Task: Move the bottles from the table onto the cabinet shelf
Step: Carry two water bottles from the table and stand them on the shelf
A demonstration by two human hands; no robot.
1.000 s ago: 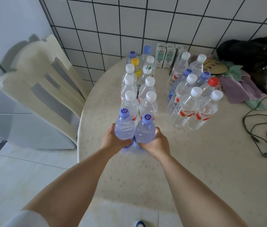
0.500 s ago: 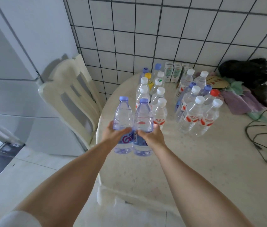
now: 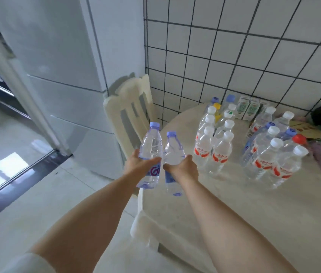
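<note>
Two blue-capped bottles are held up off the table, side by side and about touching; left bottle (image 3: 150,152) is gripped round its middle by the left hand (image 3: 136,167), fingers curled round it; right bottle (image 3: 172,156) is gripped the same way by the right hand (image 3: 183,169), fingers wrapped on the body; both bottles are roughly upright, caps tilted slightly apart, hanging over the table edge beside the chair (image 3: 130,113). Table (image 3: 234,209) carries many more bottles: a double row of white-capped ones (image 3: 213,142) near the held pair, a second cluster (image 3: 273,154) further right with a red cap among them; cartons (image 3: 248,107) stand at the tiled wall; cloths and a dark bundle lie at the far right. Tall white unit (image 3: 73,75) stands at left with a dark opening beyond it; cabinet shelf not clearly identifiable, blurred. Step looks like the carry phase: pair picked, transport to the shelf not yet done; most of the task remains. Next move calls for turning toward the cabinet, keeping both bottles upright, clearing the chair back, then setting each down with room for more.
</note>
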